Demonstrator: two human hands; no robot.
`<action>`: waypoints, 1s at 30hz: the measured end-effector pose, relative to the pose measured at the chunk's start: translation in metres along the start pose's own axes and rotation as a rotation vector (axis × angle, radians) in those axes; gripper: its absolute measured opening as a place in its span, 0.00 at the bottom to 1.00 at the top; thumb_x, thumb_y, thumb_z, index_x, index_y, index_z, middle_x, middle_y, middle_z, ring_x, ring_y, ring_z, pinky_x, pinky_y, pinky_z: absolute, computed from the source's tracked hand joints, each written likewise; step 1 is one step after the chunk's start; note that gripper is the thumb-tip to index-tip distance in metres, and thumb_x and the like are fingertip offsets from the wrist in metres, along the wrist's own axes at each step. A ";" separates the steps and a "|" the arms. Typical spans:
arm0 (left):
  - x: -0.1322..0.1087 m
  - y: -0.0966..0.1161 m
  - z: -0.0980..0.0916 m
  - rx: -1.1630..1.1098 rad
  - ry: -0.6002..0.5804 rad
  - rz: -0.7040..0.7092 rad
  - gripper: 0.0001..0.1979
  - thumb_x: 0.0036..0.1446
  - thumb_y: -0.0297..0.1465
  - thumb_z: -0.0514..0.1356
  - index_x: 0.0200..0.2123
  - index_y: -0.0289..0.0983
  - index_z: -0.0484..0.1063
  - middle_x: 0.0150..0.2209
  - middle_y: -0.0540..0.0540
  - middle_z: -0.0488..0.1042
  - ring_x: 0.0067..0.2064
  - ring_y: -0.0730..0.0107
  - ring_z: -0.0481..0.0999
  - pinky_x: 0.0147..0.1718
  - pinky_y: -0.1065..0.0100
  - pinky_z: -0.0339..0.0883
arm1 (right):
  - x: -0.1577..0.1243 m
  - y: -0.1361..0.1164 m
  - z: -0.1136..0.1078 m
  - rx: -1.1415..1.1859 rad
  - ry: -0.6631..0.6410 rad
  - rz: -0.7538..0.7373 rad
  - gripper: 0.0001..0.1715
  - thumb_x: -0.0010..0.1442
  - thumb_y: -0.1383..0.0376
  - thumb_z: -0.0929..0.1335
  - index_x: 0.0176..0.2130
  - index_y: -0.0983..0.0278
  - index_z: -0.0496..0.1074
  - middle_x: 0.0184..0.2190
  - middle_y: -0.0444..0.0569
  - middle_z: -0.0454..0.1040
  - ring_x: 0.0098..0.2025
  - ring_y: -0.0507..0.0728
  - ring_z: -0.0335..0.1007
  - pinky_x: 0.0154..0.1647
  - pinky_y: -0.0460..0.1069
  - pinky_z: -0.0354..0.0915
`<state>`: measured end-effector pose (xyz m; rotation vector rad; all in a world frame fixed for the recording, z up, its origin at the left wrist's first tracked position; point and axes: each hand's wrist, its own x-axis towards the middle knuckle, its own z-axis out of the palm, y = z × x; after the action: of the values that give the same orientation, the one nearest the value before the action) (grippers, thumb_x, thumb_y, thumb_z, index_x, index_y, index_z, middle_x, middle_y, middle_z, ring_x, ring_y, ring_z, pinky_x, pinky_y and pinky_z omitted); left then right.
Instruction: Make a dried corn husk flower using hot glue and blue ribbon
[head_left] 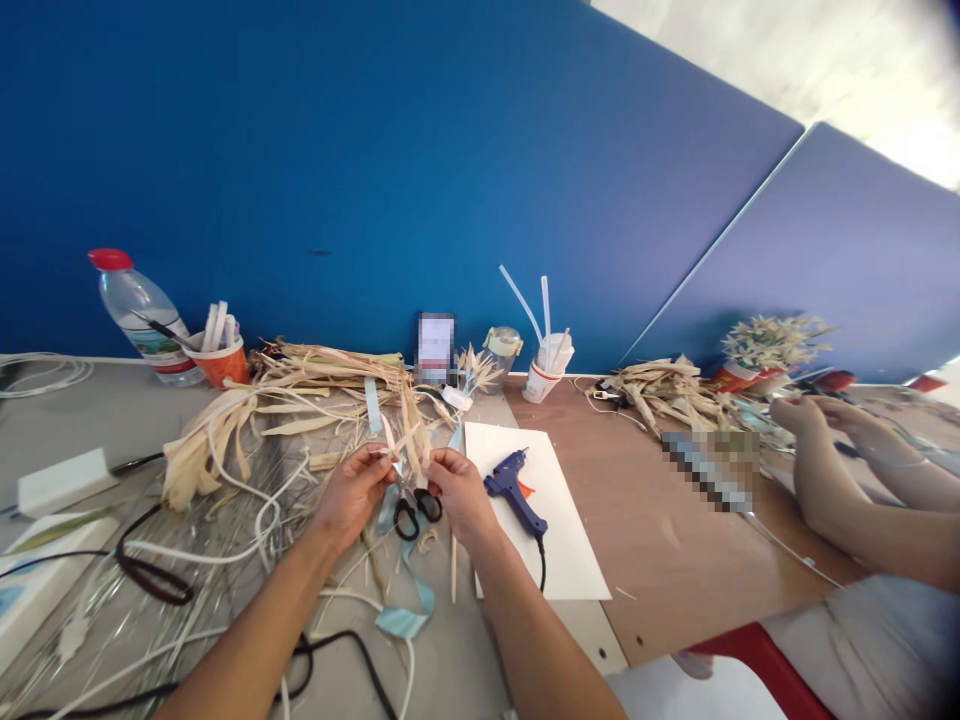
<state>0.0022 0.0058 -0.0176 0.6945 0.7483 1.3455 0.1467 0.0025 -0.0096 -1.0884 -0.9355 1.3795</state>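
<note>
Both hands are over the middle of the cluttered table, thumbs and fingertips pinched close together. My left hand point(354, 492) is closed on a pale dried husk strip point(410, 438), and my right hand point(459, 490) pinches its other side; the exact grip is partly hidden by the fingers. Black-handled scissors point(407, 521) lie just below and between the hands. A light blue ribbon point(405, 622) curls on the table nearer to me. Right of my right hand, a blue glue gun point(517, 492) rests on a white sheet of paper point(570, 545).
Dried husks point(330, 362) pile up behind my hands. White cables point(259, 520) tangle at left. Along the blue partition point(375, 150) stand a bottle point(142, 310), an orange cup point(225, 366), a phone point(435, 345), a jar point(502, 350) and a white cup point(541, 380). A co-worker's arms point(862, 500) reach in from the right.
</note>
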 end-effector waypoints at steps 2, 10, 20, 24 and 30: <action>0.000 0.000 -0.001 -0.008 -0.044 -0.010 0.08 0.43 0.27 0.69 0.28 0.34 0.74 0.26 0.49 0.74 0.27 0.77 0.69 0.30 0.74 0.65 | 0.001 -0.001 0.000 0.057 0.005 -0.020 0.09 0.44 0.62 0.70 0.22 0.64 0.67 0.15 0.36 0.62 0.18 0.46 0.52 0.22 0.44 0.50; -0.003 -0.002 0.002 -0.002 -0.133 -0.107 0.08 0.44 0.27 0.70 0.29 0.34 0.75 0.25 0.49 0.74 0.26 0.77 0.69 0.29 0.74 0.64 | 0.001 0.000 0.003 0.092 0.066 -0.173 0.10 0.47 0.61 0.70 0.24 0.64 0.68 0.16 0.38 0.64 0.20 0.48 0.57 0.25 0.44 0.55; -0.007 -0.002 0.006 -0.020 -0.189 -0.169 0.09 0.45 0.25 0.69 0.32 0.34 0.74 0.30 0.45 0.78 0.33 0.69 0.76 0.35 0.70 0.68 | -0.003 -0.001 0.008 0.067 0.061 -0.176 0.11 0.47 0.60 0.69 0.23 0.63 0.66 0.15 0.38 0.64 0.19 0.48 0.57 0.24 0.45 0.56; -0.005 -0.004 0.004 -0.037 -0.203 -0.175 0.09 0.46 0.25 0.68 0.33 0.34 0.75 0.30 0.45 0.78 0.33 0.68 0.77 0.36 0.69 0.69 | -0.004 -0.004 0.010 0.062 0.081 -0.143 0.11 0.46 0.60 0.70 0.22 0.63 0.66 0.15 0.38 0.65 0.18 0.48 0.58 0.22 0.44 0.56; -0.005 -0.004 0.005 -0.017 -0.204 -0.189 0.09 0.45 0.26 0.69 0.32 0.33 0.75 0.30 0.44 0.78 0.34 0.67 0.77 0.37 0.68 0.69 | -0.007 -0.007 0.012 0.080 0.090 -0.132 0.10 0.45 0.62 0.70 0.21 0.63 0.65 0.15 0.38 0.65 0.17 0.47 0.57 0.21 0.44 0.56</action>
<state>0.0081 0.0003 -0.0170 0.7176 0.6216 1.0903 0.1368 -0.0030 0.0006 -1.0020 -0.8641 1.2397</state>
